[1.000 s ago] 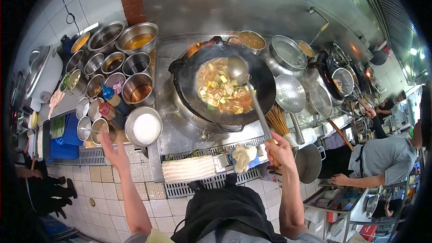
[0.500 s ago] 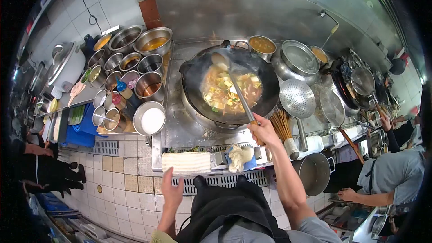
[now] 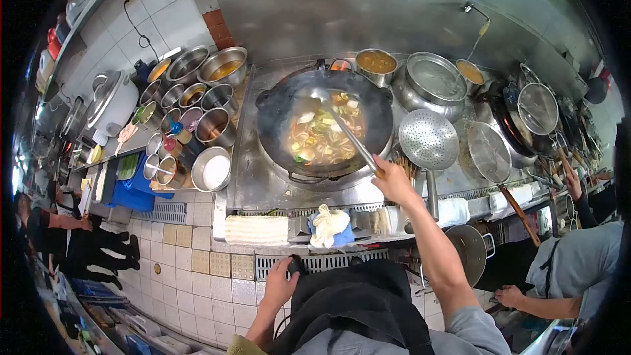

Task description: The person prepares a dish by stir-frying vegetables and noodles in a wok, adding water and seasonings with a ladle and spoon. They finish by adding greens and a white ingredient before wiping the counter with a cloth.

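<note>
A large black wok [image 3: 376, 108] sits on the steel range, with steaming food [image 3: 325, 135] in brothy liquid: pale chunks, noodle-like strips and green pieces. My right hand [image 3: 396, 183] is closed round the end of a long-handled ladle [image 3: 355, 141]. The ladle slants over the wok's near right rim, and its bowl is down among the food at the far left, partly hidden by steam. My left hand [image 3: 279, 286] hangs low in front of the range beside my apron, with fingers apart and nothing in it.
Several steel bowls and pots of ingredients stand left, including a bowl of white powder [image 3: 213, 169]. A perforated strainer [image 3: 428, 139], a wire skimmer [image 3: 490, 152] and a water-filled pan [image 3: 436, 77] are right. Folded towels [image 3: 256, 230] line the front edge. A co-worker [image 3: 585, 260] stands right; people are far left.
The ladle's bowl has gone from above the wok's far side down into the food. My right hand has shifted slightly right; my left hand has dropped and moved right. The view has shifted.
</note>
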Tool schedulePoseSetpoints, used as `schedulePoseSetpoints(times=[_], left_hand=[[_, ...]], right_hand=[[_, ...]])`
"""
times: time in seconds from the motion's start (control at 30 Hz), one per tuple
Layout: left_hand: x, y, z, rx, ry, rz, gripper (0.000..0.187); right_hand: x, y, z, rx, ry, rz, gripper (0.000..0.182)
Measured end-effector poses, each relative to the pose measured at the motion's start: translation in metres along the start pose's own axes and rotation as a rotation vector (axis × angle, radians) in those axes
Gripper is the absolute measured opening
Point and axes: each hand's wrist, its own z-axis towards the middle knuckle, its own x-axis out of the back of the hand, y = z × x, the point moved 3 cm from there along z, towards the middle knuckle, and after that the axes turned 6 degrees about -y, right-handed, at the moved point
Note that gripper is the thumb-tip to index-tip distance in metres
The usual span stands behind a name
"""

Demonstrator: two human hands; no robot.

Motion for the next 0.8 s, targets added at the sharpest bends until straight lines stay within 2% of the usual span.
schedulePoseSetpoints(times=[0.13,0.23,0.4,0.47,0.57,0.6,0.63,0.7,0.73,0.77,0.8], left_hand=[[-0.018,-0.002,-0.012,0.047,0.007,-0.023,0.043],[-0.038,-0.019,-0.027,0.120,-0.010,-0.020,0.043],[-0.064,-0.025,-0.037,0.125,-0.072,-0.017,0.043],[-0.073,-0.029,-0.032,0.110,-0.082,0.005,0.043],[-0.087,-0.030,-0.026,0.080,-0.137,0.053,0.041],[-0.091,-0.030,-0.023,0.071,-0.176,0.081,0.040],[-0.097,-0.031,-0.020,0.063,-0.183,0.081,0.040],[-0.111,-0.031,-0.012,-0.009,-0.209,0.139,0.039],[-0.116,-0.026,-0.006,-0.018,-0.256,0.147,0.036],[-0.120,-0.020,0.003,-0.027,-0.260,0.146,0.036],[-0.128,-0.014,0.012,-0.036,-0.371,0.193,0.034]], right_hand=[[-0.016,-0.008,0.021,0.032,-0.041,0.086,0.060],[-0.010,0.001,-0.008,0.108,-0.158,0.010,0.062],[0.029,0.028,-0.061,0.136,-0.224,-0.262,0.062],[0.052,0.043,-0.076,0.196,-0.138,-0.615,0.062],[0.076,0.036,-0.103,0.141,-0.093,-0.714,0.062],[0.078,0.026,-0.118,0.173,-0.096,-0.577,0.060],[0.079,0.012,-0.133,0.090,-0.198,-0.452,0.056],[0.088,-0.011,-0.161,0.020,-0.318,-0.001,0.055],[0.091,-0.015,-0.166,0.014,-0.309,-0.002,0.055],[0.092,-0.014,-0.170,-0.130,-0.386,0.178,0.057],[0.089,-0.013,-0.175,-0.273,-0.459,0.359,0.060]])
